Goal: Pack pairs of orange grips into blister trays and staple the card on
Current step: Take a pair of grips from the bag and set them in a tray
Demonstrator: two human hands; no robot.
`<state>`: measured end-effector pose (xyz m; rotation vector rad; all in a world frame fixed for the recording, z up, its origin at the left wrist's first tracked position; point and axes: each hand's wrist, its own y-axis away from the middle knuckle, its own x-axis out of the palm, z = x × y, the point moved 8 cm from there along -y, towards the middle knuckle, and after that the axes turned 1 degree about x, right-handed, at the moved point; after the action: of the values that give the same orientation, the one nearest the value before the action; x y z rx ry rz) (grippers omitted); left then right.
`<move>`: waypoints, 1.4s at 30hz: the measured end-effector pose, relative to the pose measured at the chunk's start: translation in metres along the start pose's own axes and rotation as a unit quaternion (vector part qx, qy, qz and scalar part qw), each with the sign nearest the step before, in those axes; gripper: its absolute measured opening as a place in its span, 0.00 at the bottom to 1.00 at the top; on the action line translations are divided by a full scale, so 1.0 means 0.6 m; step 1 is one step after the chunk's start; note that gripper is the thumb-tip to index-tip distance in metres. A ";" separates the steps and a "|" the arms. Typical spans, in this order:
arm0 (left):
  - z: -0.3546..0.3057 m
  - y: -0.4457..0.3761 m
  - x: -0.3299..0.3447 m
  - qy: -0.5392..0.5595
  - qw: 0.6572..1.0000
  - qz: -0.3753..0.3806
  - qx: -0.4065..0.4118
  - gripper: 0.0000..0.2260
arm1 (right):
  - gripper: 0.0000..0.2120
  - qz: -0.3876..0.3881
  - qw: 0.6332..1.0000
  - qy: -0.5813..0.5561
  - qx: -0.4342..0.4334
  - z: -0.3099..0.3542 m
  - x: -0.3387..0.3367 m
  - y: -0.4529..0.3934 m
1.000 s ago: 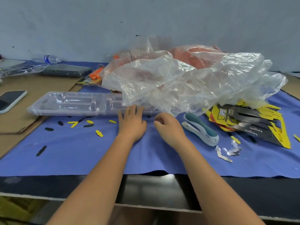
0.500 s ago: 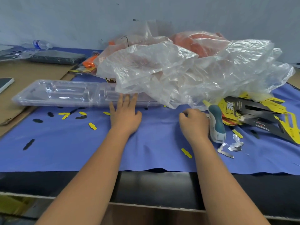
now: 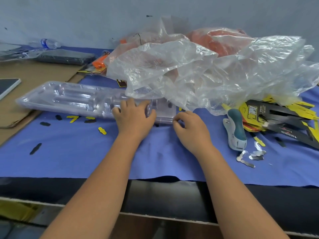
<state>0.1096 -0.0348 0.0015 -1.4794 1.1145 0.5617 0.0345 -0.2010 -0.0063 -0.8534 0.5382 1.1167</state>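
Observation:
A stack of clear blister trays point(image 3: 69, 99) lies lengthwise on the blue cloth point(image 3: 69, 156), its right end tucked under a crumpled clear plastic bag point(image 3: 189, 71). My left hand point(image 3: 133, 118) lies over the stack's near edge, fingers bent onto the top tray and thumb at its side. My right hand point(image 3: 189, 126) has curled fingertips at the stack's right corner, pinching the edge. Orange grips point(image 3: 222, 42) show through the bag at the back. A white and teal stapler point(image 3: 235, 130) and a pile of black and yellow cards point(image 3: 276, 116) lie to the right.
Small yellow and black punch-outs point(image 3: 101, 130) and silver scraps point(image 3: 250, 156) litter the cloth. On the left are cardboard point(image 3: 34, 73), a phone point(image 3: 8, 85), a dark flat pack point(image 3: 65, 56) and a water bottle point(image 3: 46, 43). A loose orange grip point(image 3: 99, 62) lies behind the trays.
My right hand has come back left from beside the stapler to the trays' right corner. My left hand has moved forward from the cloth onto the tray stack, fingers now bent.

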 end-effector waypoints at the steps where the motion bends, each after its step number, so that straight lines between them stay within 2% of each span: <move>1: 0.004 0.002 -0.004 0.012 1.000 -0.013 -0.005 0.13 | 0.05 -0.004 1.000 -0.004 0.003 0.000 0.000 0.001; 4: 0.010 0.001 -0.012 0.029 0.999 -0.035 0.007 0.11 | 0.03 -0.012 0.999 -0.028 0.019 -0.004 0.000 0.001; 9: 0.019 -0.008 0.009 0.048 0.997 0.053 0.029 0.15 | 0.15 0.010 1.000 -0.028 0.005 -0.006 0.010 0.001; 13: 0.025 -0.017 0.000 0.085 0.993 0.060 0.052 0.15 | 0.18 0.010 0.999 -0.040 -0.006 -0.006 0.012 0.000; 18: 0.035 -0.023 -0.012 0.171 0.983 0.033 0.057 0.13 | 0.16 0.008 0.998 -0.053 -0.017 -0.006 0.014 0.000; 26: 0.024 -0.010 -0.030 0.215 0.974 -0.042 0.063 0.14 | 0.19 0.014 0.999 -0.024 -0.047 -0.002 0.021 -0.001; 33: 0.026 -0.009 -0.050 0.274 0.959 -0.074 0.024 0.15 | 0.23 0.011 0.997 -0.045 -0.062 0.004 0.014 0.001; 35: 0.023 -0.006 -0.058 0.269 0.959 -0.087 0.023 0.14 | 0.21 -0.008 0.997 -0.046 -0.069 0.006 0.006 0.001; 42: -0.001 0.011 -0.105 0.251 0.947 -0.176 0.097 0.13 | 0.15 -0.094 0.988 -0.083 -0.088 0.020 -0.027 0.006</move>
<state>0.0766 -0.0141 0.0513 -1.6407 1.2080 -0.1857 0.0250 -0.1993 0.0117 -0.9329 0.2182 1.0613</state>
